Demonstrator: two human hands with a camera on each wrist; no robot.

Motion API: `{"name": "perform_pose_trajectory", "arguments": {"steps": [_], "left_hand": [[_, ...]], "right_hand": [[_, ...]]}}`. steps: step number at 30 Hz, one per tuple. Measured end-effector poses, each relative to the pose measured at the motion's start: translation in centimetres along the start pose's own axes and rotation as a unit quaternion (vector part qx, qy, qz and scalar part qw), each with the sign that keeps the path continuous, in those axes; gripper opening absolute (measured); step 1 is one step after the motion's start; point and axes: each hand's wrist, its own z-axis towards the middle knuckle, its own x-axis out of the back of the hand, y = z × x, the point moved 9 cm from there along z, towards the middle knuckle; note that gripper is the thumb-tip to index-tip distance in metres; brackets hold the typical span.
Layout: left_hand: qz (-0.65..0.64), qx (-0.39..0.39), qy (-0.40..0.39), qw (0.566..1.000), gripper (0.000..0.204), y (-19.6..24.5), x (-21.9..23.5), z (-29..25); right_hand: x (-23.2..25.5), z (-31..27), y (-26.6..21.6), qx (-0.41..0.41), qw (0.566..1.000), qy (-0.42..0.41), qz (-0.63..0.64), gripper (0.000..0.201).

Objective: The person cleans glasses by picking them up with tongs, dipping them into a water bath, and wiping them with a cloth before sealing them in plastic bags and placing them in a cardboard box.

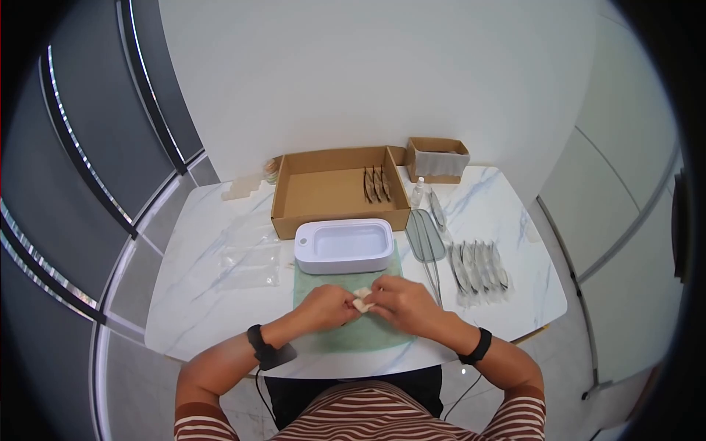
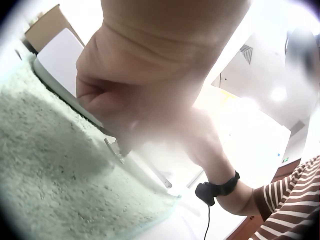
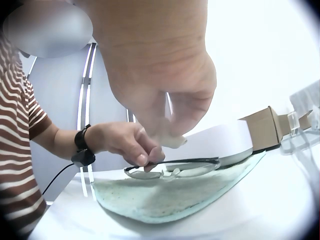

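Head view: box [image 1: 320,192] behind pale tub [image 1: 342,265]

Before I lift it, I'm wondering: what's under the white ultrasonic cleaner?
A green towel extends from under the ultrasonic cleaner; anything else directly beneath its base is covered.

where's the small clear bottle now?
Head view, right of centre: the bottle stands on the table right of the large open carton, in front of the small box.
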Motion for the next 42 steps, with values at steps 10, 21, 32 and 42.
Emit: {"name": "perform_pose_trajectory", "arguments": {"steps": [10, 21, 32, 42], "left_hand": [[-0.124, 0.057, -0.059, 0.989, 0.023, -3.6, -2.3, -1.2], [0.072, -0.045, 0.03, 0.996, 0.016, -0.5, 0.0, -1.3], [0.27, -0.342, 0.009, 0.9, 0.019, 5.4, -0.8, 1.8], [0.191, -0.104, 0.057, 0.974, 0.018, 0.0, 1.3, 0.2]], "right_hand": [[-2.8, 1.1, 1.7, 0.027, 0.996, -0.07, -0.055, 0.017], [0.5, 0.2, 5.8, -0.028, 0.996, -0.018, -0.082, 0.015], [4.6, -1.7, 3.3, -0.11, 0.992, 0.07, 0.002, 0.014], [1.5, 1.4, 1.3, -0.05, 0.998, -0.006, -0.029, 0.017]]}}
